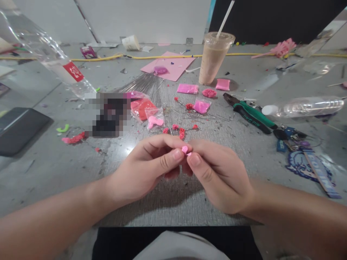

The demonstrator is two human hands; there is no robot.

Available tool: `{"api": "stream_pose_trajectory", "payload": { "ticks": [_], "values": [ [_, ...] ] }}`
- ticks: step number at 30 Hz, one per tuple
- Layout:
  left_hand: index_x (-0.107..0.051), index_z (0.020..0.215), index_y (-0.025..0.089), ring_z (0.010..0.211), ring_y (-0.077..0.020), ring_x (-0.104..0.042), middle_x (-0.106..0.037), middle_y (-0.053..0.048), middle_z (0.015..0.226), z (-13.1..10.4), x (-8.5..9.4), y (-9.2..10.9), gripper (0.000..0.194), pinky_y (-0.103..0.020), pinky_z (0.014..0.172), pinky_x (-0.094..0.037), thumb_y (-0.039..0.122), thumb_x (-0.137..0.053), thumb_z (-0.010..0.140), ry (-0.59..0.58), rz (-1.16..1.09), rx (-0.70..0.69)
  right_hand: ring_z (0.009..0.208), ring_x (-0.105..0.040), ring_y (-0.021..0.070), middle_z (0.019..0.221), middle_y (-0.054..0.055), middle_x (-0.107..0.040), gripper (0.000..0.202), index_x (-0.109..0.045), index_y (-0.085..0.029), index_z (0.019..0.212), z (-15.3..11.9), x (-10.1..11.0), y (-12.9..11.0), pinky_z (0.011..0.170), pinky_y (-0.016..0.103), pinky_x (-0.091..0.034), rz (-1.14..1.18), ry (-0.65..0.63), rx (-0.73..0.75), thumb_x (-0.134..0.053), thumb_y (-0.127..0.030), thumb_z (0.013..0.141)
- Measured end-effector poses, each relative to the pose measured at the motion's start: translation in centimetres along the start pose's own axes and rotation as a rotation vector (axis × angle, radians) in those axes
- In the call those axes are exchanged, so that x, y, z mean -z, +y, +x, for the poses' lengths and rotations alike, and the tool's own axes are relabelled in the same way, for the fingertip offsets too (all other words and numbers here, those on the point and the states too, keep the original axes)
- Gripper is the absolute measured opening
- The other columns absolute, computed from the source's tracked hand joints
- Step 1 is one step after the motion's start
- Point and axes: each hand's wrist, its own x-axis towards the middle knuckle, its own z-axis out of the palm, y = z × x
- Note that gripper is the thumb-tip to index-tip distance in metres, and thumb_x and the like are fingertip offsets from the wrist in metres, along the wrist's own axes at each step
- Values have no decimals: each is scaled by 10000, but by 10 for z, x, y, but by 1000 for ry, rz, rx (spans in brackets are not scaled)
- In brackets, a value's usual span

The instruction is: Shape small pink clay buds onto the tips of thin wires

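My left hand [149, 168] pinches a small lump of pink clay [184, 148] between thumb and forefinger. Thumb to forefinger, my right hand [222, 173] is closed on a small pink bit at the same lump, and the fingertips of both hands nearly meet. Just beyond them lie thin wires with red crumbly clay clusters [181, 133]. Farther off are a small clear bag of light pink clay [155, 122], a bag of red clay [143, 108] and a bright pink clay packet [201, 106]. The other fingers are curled and partly hidden.
Green-handled pliers [253, 115] lie right, near a plastic bottle [303, 107] on its side. An iced drink cup [215, 59] stands behind. Thin wires [143, 83] fan out before a pink sheet [179, 65]. A large bottle [51, 54] and dark case [23, 130] are left.
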Motion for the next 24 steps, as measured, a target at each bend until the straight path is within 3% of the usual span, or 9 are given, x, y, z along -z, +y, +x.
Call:
{"api": "stream_pose_trajectory", "payload": {
  "ticks": [10, 18, 24],
  "values": [
    [-813, 1012, 274, 712, -61, -658, -724, -9, 823, -1, 2, 2, 144, -118, 579, -503, 184, -707, 975, -52, 56, -62, 633, -556, 127, 700, 8, -610, 363, -513, -220, 731, 0, 1, -1, 597, 285, -465, 3, -41, -47, -465, -281, 1086],
    [-813, 1018, 257, 658, -77, -632, -724, -17, 818, -1, 0, 7, 182, -163, 561, -510, 133, -692, 966, -48, 238, -201, 647, -570, 85, 723, 5, -637, 325, -604, -175, 749, 1, 1, -4, 595, 219, -457, 7, -3, 29, -493, -168, 1055],
    [-820, 987, 224, 633, -103, -613, -703, -23, 776, 0, -1, 19, 156, -210, 545, -500, 117, -733, 913, -18, 660, -423, 595, -536, 91, 660, 10, -599, 295, -604, -158, 749, 1, 2, -5, 570, 231, -446, -78, 16, 25, -517, -177, 1030]
  ]
}}
